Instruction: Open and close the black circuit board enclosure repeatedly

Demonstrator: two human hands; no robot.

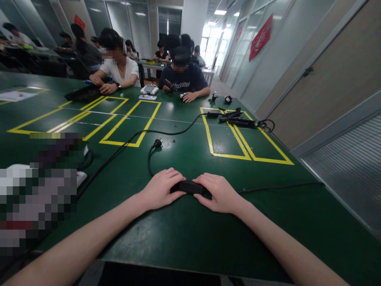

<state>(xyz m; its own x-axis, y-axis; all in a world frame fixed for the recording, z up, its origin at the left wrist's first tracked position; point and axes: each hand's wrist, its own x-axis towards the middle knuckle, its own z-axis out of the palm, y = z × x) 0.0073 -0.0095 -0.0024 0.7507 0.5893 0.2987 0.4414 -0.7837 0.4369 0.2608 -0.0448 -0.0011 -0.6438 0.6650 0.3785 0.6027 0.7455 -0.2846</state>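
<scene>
Near the front of the green table, a black power adapter (190,187) lies between my two hands. My left hand (164,188) grips its left end, fingers over the top and thumb at the near side. The right end is held the same way by my right hand (216,192). From beside my left hand a black cord (149,161) curves away to a plug (157,143) with its prongs pointing right. Another thin black cable (282,186) runs rightward from my right hand to the table's edge.
Yellow tape rectangles (232,156) mark the green table (184,242). A long cable (166,133) crosses it to a pile of black parts (238,118). Two people sit opposite, one by a black tray (83,94), the other holding a dark tool (170,84). Pixelated items lie left.
</scene>
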